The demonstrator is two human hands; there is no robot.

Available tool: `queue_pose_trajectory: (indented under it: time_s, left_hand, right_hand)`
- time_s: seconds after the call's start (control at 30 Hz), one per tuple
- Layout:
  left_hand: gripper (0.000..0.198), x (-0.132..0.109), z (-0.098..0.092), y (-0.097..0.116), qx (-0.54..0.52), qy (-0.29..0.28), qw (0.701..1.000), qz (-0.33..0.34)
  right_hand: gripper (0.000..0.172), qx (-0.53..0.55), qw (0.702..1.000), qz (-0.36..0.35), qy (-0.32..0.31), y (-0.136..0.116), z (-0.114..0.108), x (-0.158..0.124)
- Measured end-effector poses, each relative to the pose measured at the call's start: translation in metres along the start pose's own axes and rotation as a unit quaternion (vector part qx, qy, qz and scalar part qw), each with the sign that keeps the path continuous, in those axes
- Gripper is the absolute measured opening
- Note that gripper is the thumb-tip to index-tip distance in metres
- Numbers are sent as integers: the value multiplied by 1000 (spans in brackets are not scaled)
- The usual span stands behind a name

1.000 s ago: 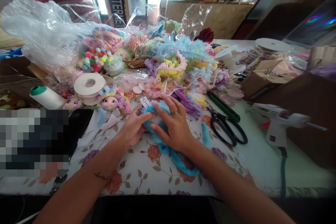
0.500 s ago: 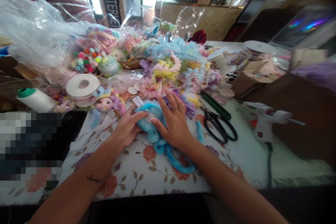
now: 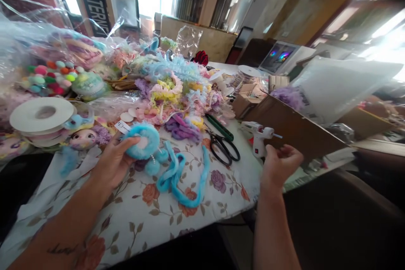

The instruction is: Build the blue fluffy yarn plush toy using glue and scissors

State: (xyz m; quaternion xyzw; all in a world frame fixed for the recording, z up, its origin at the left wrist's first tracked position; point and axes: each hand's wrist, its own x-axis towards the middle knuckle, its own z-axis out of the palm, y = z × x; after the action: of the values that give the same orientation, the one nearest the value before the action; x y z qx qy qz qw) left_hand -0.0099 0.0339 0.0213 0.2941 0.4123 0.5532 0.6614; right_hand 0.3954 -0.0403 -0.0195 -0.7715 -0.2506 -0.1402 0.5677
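My left hand (image 3: 115, 156) is closed on a fluffy blue ring (image 3: 151, 141) with a white centre, thumb on its front. A small white tag (image 3: 122, 126) sticks out at its upper left. Blue pom-poms (image 3: 152, 167) hang below the ring beside a string of white beads. Close to the white glue gun (image 3: 258, 139), my right hand (image 3: 280, 164) has its fingers curled; whatever they may hold is hidden. A loose strip of blue fluffy cord (image 3: 190, 202) lies between the two hands on the flowered cloth (image 3: 139, 223).
Black-handled scissors (image 3: 224, 149) and a green cutter (image 3: 223, 128) lie left of the glue gun. A white ribbon spool (image 3: 41, 116) and a doll head (image 3: 84, 139) stand at left. Frilly trims (image 3: 177, 67) are heaped behind. A cardboard box (image 3: 294, 124) bounds the right.
My right hand has left the blue ring and moved right to beside the glue gun. My left hand keeps the ring, now tipped up. The view has swung right.
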Motion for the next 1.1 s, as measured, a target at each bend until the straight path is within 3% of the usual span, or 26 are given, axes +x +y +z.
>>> queue_pose_trajectory:
  time_s: [0.17, 0.23, 0.33, 0.4, 0.47, 0.53, 0.57, 0.63, 0.77, 0.9, 1.1]
  left_hand:
    - [51, 1, -1, -2, -3, -18, 1000, -11]
    - [53, 2, -1, 0, -16, -26, 999, -16]
    - [56, 3, -1, 2, -32, -31, 999, -24]
    - [60, 5, -4, 2, -34, -43, 998, -23]
    - [60, 8, -9, 1, -29, -54, 998, -27]
    - [58, 9, -12, -1, -25, -63, 997, -33]
    - [57, 10, -13, -2, -25, -67, 997, -36]
    - [55, 10, -14, -2, -31, -71, 996, -35]
    - [52, 8, -9, 0, -49, -54, 997, -20]
    - [50, 6, -6, 2, -45, -53, 997, -18]
    - [65, 3, -6, 1, -30, -48, 998, -27]
  right_hand:
    - [30, -63, 977, -21, -203, 18, 8, 46]
    - [35, -61, 967, -52, -242, 17, 13, 56]
    - [49, -33, 964, -85, -251, 6, 13, 52]
    - [40, 15, 968, -55, -245, -12, 6, 32]
    - [21, 107, 949, 40, -293, -40, -6, -2]
    - [10, 217, 891, 108, -383, -75, -17, -43]
    - [17, 253, 859, 135, -424, -93, -22, -64]
    - [32, 281, 790, 182, -514, -124, -26, -102]
    - [32, 291, 691, 217, -625, -158, -21, -149]
    - [36, 303, 687, 217, -624, -155, -15, -165]
    - [43, 255, 672, 259, -646, -140, -20, -173]
